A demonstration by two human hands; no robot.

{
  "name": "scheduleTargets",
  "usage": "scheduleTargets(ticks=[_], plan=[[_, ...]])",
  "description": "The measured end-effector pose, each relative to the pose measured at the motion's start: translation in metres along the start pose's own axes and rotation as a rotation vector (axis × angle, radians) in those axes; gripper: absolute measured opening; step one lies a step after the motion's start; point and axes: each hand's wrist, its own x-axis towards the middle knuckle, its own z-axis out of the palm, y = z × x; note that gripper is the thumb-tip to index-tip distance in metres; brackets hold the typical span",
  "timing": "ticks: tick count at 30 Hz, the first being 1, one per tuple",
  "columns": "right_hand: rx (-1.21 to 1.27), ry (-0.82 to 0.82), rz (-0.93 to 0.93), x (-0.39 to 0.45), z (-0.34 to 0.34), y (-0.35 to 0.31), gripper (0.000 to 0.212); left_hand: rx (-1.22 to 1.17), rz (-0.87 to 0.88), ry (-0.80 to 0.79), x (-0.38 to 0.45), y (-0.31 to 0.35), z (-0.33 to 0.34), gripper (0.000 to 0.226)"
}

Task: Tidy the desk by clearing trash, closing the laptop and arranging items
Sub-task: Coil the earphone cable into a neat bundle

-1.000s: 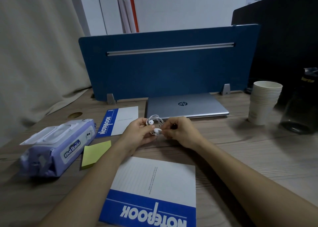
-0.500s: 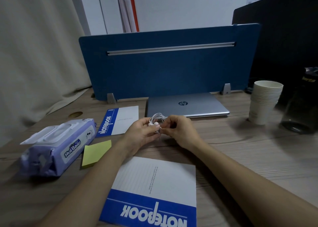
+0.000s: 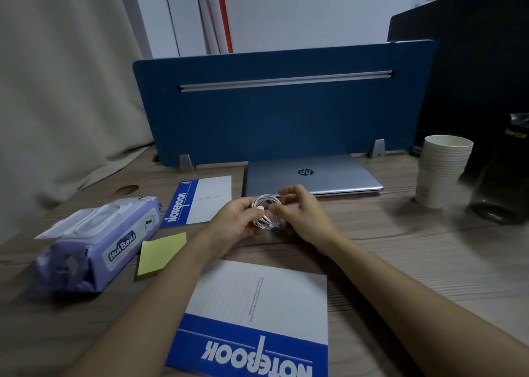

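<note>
Both hands on coiled white earphones (image 3: 266, 212): left hand (image 3: 233, 225) cups glossy loops, right hand (image 3: 300, 213) fingers pinch cord above woodgrain desk (image 3: 400, 248).

Closed laptop (image 3: 312, 176) at twelve o'clock on the desk (image 3: 429, 250), just before the divider panel (image 3: 272, 107). Small notebook (image 3: 200, 199) at eleven, beside the laptop. Wipes pack (image 3: 97, 242) at nine, sticky pad (image 3: 161, 252) just to its right. Stack of paper cups (image 3: 439, 170) at two, a dark container (image 3: 501, 176) right of it. Large notebook (image 3: 257, 316) at six, nearest. Coiled earphones (image 3: 266, 212) at centre, between left hand (image 3: 236, 223) and right hand (image 3: 303, 212), before the laptop.
</note>
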Motion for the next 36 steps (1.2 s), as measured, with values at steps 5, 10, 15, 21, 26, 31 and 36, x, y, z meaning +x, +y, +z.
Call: scheduleTargets(ticks=[5,10,15,21,26,31,36], plan=[[0.281,-0.159,0.168,0.001,-0.007,-0.002,0.011,0.048,0.002,0.007,0.000,0.000,-0.005,0.020],[0.314,-0.151,0.217,0.003,-0.004,-0.008,0.009,0.070,0.002,0.080,0.002,0.003,-0.010,0.018],[0.488,-0.207,0.285,0.004,-0.008,-0.007,0.005,0.091,-0.007,0.093,0.002,0.005,-0.011,0.020],[0.298,-0.148,0.243,0.003,-0.015,0.003,0.005,0.132,-0.045,0.094,0.002,-0.003,0.000,0.021],[0.180,-0.031,0.172,0.025,-0.017,-0.003,0.013,0.223,-0.023,0.125,0.020,0.010,-0.002,0.021],[-0.011,-0.016,0.098,0.069,-0.026,-0.019,0.015,0.358,-0.029,0.206,0.057,0.032,-0.006,0.021],[-0.061,-0.008,0.132,0.108,-0.026,-0.017,0.016,0.488,-0.027,0.277,0.102,0.038,-0.012,0.021]])
